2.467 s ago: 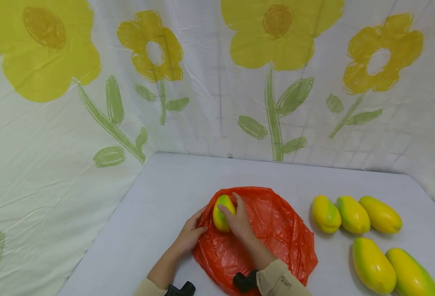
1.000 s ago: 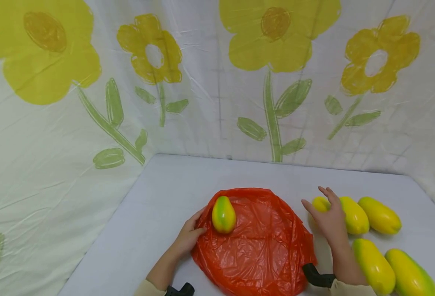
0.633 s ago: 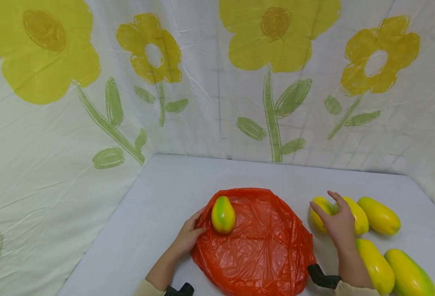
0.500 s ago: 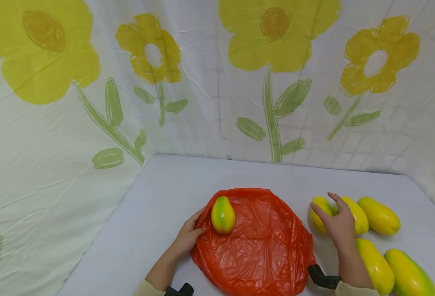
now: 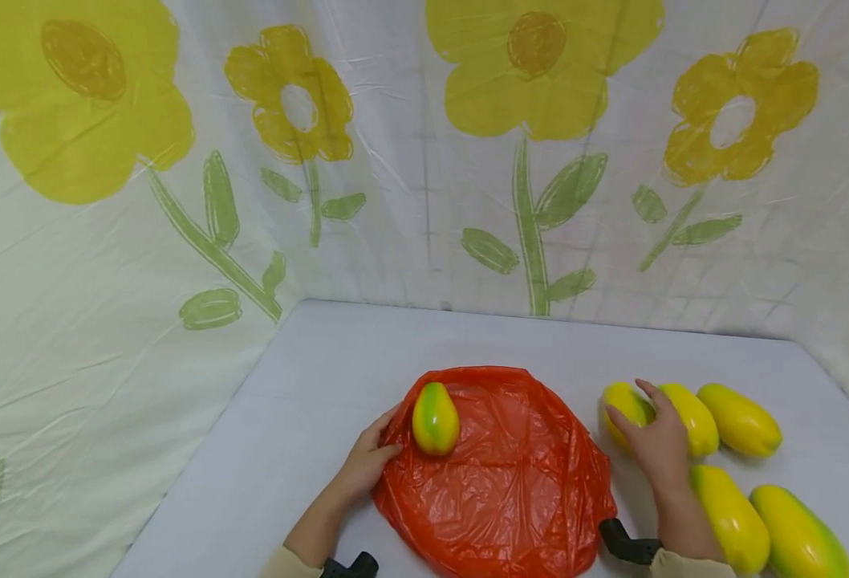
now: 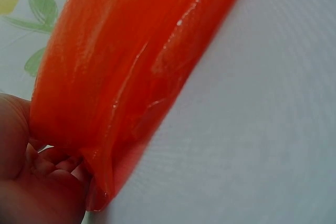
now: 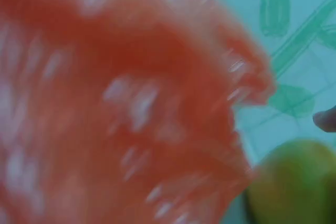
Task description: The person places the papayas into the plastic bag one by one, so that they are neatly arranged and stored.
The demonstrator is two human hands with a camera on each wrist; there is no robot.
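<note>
A red plastic bag [image 5: 518, 474] lies spread on the white table, with one yellow-green papaya [image 5: 435, 419] on its far left part. My left hand [image 5: 367, 461] holds the bag's left edge; its fingers curl at the gathered film [image 6: 100, 182] in the left wrist view. To the right of the bag, my right hand [image 5: 659, 441] grips the leftmost papaya [image 5: 623, 397] of the loose group, thumb on the near left side and fingers over the far side. That papaya [image 7: 294, 182] shows blurred at the lower right of the right wrist view, a fingertip above it.
Beside the right hand lie more papayas [image 5: 741, 420], two of them nearer the front, one partly behind the forearm. A white cloth with printed flowers [image 5: 540, 225] hangs behind the table. Black wrist mounts [image 5: 630, 546] sit on both wrists.
The right hand let go of one papaya on the bag and moved right to the group. Lately its fingers closed on the leftmost papaya, which shifted slightly left. The left hand stayed put.
</note>
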